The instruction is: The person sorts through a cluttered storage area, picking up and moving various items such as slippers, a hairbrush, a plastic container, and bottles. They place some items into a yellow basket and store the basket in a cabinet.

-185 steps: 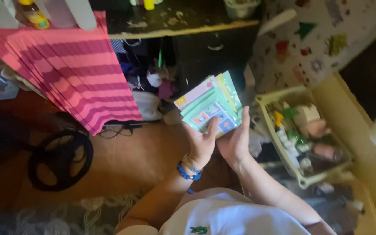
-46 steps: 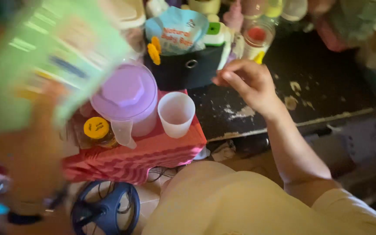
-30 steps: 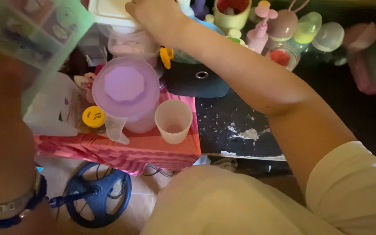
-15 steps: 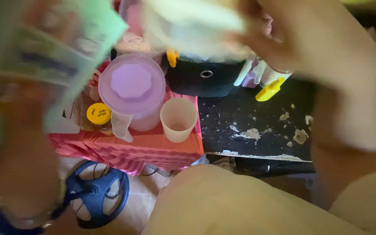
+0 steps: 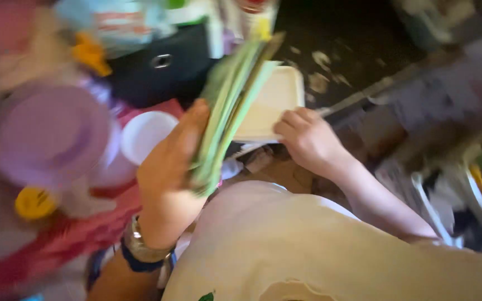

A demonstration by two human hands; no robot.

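My left hand (image 5: 168,167) grips a stack of thin green booklets (image 5: 232,106), seen edge-on and tilted upward in the middle of the view. My right hand (image 5: 308,139) holds the near edge of a flat cream-coloured lid or tray (image 5: 271,100), just right of the booklets and above the dark worktop (image 5: 352,56). A bracelet and a blue band sit on my left wrist. The picture is blurred by motion.
A lilac lidded jug (image 5: 51,139) and a white cup (image 5: 146,134) stand on a red striped cloth (image 5: 57,239) at the left, with a small yellow cap (image 5: 34,203) nearby. A black box (image 5: 157,67) sits behind them. A basket of clutter (image 5: 475,189) lies at the right.
My right hand has come down from the back shelf, bringing the cream lid or tray low beside the booklets. My left hand has swung the booklets toward the middle. The view shifted left.
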